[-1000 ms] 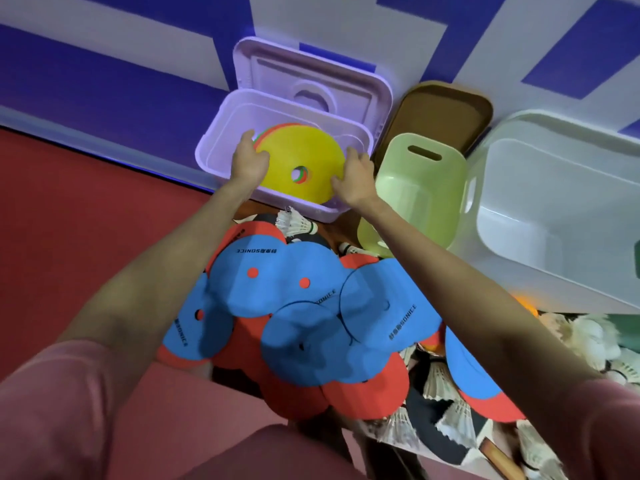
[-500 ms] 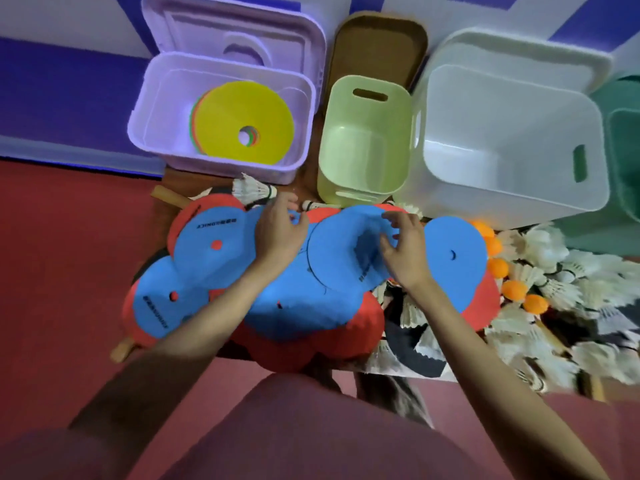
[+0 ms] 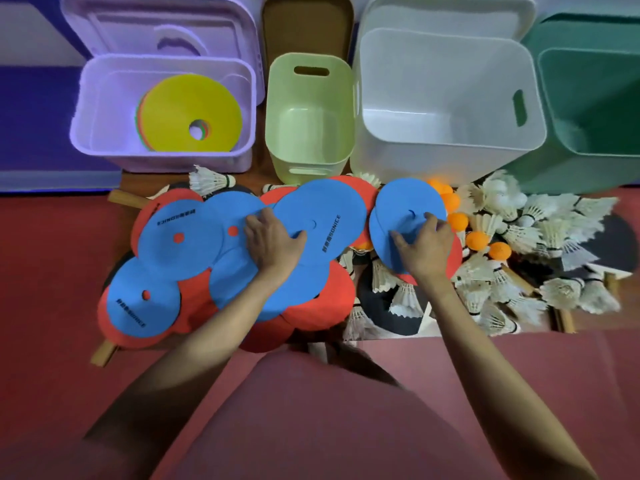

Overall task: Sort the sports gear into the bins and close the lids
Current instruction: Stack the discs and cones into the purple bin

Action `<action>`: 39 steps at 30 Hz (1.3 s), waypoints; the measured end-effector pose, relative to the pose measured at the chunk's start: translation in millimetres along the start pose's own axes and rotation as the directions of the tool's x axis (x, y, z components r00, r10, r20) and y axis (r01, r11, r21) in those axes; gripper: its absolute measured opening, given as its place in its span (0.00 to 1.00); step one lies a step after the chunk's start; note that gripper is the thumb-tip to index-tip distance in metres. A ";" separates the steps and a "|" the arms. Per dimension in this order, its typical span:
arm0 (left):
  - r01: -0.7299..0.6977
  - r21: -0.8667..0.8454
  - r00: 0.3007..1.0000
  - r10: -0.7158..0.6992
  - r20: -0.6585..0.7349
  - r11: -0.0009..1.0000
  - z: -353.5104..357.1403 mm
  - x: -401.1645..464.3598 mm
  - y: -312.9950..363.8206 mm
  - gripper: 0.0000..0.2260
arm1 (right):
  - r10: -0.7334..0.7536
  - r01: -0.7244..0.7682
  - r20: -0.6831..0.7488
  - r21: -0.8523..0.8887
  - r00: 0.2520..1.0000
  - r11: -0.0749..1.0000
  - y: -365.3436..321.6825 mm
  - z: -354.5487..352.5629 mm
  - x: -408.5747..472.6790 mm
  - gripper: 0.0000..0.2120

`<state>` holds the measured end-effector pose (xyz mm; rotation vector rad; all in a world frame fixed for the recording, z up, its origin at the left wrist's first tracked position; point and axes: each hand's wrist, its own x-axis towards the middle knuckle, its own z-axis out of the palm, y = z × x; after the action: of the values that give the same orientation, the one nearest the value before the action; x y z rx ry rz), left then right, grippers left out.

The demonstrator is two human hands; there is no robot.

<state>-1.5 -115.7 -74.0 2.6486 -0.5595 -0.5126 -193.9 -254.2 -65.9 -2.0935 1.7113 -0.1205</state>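
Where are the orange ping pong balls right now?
In the head view, the orange balls lie right of centre in front of the white bin, strung between the blue disc under the right hand and the shuttlecock pile.
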 end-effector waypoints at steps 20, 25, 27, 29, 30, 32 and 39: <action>-0.278 -0.308 0.932 0.178 -0.315 0.910 -9.1 -37.7 43.3 0.12 | 0.231 -0.251 0.138 0.157 0.963 0.955 14.5 -18.0 25.8 0.49; -0.323 -0.426 0.919 0.173 -0.355 0.845 -16.0 -52.2 49.3 0.07 | 0.154 -0.140 -0.045 0.233 0.987 0.962 21.4 -25.4 27.8 0.34; -0.304 -0.540 0.931 0.125 -0.342 0.785 -19.9 -57.1 51.3 0.05 | 0.132 -0.103 -0.055 0.367 0.990 0.925 26.5 -30.2 29.3 0.29; -0.238 -0.700 0.958 0.043 -0.284 0.673 -22.4 -62.2 52.9 0.02 | 0.081 -0.049 -0.052 0.450 0.995 0.891 34.2 -33.0 32.6 0.19; -0.189 -0.769 0.968 -0.016 -0.250 0.610 -23.4 -65.1 54.1 0.03 | 0.032 -0.005 -0.051 0.454 0.998 0.891 37.6 -36.0 33.2 0.12; -0.052 -0.895 0.980 -0.150 -0.131 0.444 -24.5 -70.0 55.8 0.02 | -0.068 0.082 -0.046 0.466 0.997 0.881 43.8 -41.7 32.3 0.07; 0.173 -0.962 0.967 -0.221 0.125 0.211 -18.6 -81.8 48.5 0.07 | -0.074 0.262 -0.268 0.780 0.961 0.569 36.6 -65.9 -14.5 0.06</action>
<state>-78.4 -114.9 -15.0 1.4299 0.1785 -0.6001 -252.7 -263.6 -17.4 -1.5244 1.1626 -1.0244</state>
